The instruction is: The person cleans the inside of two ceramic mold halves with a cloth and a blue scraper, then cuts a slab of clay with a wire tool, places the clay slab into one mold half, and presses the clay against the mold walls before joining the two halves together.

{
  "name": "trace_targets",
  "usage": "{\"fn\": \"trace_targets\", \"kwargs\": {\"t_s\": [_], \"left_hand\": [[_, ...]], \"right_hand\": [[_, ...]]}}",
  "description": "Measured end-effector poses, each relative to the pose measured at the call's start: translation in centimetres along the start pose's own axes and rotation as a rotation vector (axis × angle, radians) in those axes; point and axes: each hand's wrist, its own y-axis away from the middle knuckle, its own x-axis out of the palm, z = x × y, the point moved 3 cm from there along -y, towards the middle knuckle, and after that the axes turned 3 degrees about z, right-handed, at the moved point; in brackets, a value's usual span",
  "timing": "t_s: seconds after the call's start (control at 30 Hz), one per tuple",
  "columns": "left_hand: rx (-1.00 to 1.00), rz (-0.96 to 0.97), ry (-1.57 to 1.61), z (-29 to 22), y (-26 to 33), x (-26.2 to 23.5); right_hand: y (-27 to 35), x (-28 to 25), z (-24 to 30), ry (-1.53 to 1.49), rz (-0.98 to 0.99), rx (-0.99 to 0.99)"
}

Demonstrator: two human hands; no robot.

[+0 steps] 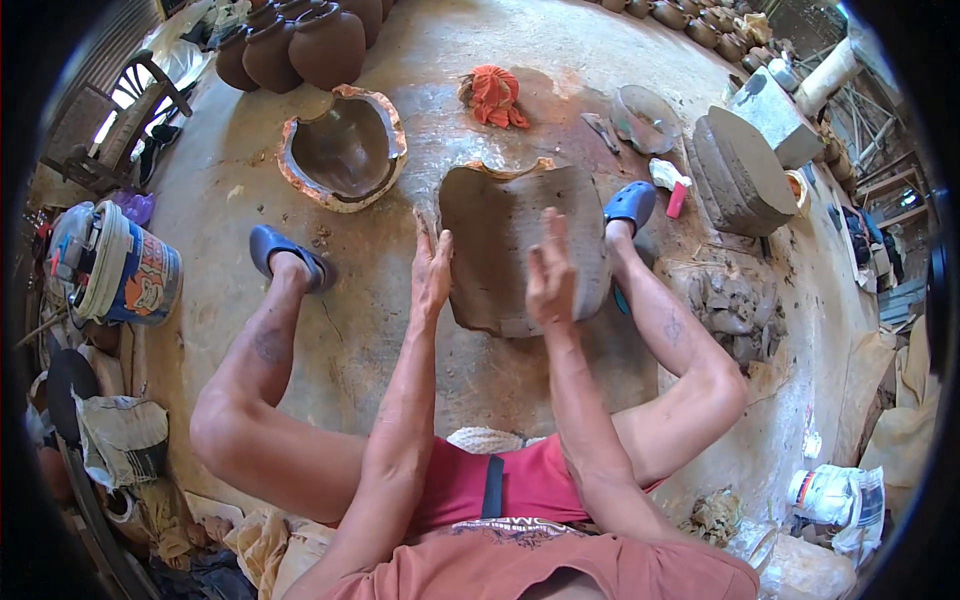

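A white-rimmed blue plastic bucket with an orange picture (145,270) stood by the left edge of the bare concrete floor (340,345). A cluster of round, dark brown clay pots (325,50) sat toward the floor's far edge, left of the middle. Nearer lay a hollow, brown-lined clay form with a rough, pale and orange rim (396,170), its opening turned up, and beside it the person's left foot in a blue rubber clog (270,243).

The left hand (432,272) was at the left edge of a wide, curved piece of grey-brown clay (490,260), its fingers straight and close together, gripping nothing. That piece lay mid-floor between the feet, hollow side up, its far edge jagged and orange-tinged. Beyond it sat a crumpled orange-red cloth (495,97).

The right hand (552,275) was over the right half of the clay piece, fingers extended and loose, holding nothing visible; whether it touched the clay could not be told.

Farther right came a second blue rubber clog (632,202), a shallow, round grey dish (645,118), a small pinkish-red block (677,200), grey lumps of clay (735,310) and, toward the floor's right edge, a stack of thick, rounded grey clay slabs (745,165).
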Motion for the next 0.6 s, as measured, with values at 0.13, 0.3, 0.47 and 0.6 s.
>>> {"fn": "trace_targets", "kwargs": {"t_s": [0.13,0.3,0.47,0.6], "left_hand": [[0.095,0.098,-0.303,1.8,-3.9,-0.2],[0.114,0.133,-0.301,2.1,-4.6,-1.0],[0.137,0.172,-0.300,2.1,-5.0,0.6],[0.108,0.119,-0.342,0.4,-5.0,-0.1]], "right_hand": [[-0.1,9.0,-5.7,0.028,0.240,0.015],[-0.7,11.8,-5.0,-0.111,0.275,0.036],[-3.4,13.1,-7.1,-0.081,0.211,-0.007],[-5.3,13.4,-6.1,-0.232,0.170,0.028]]}}
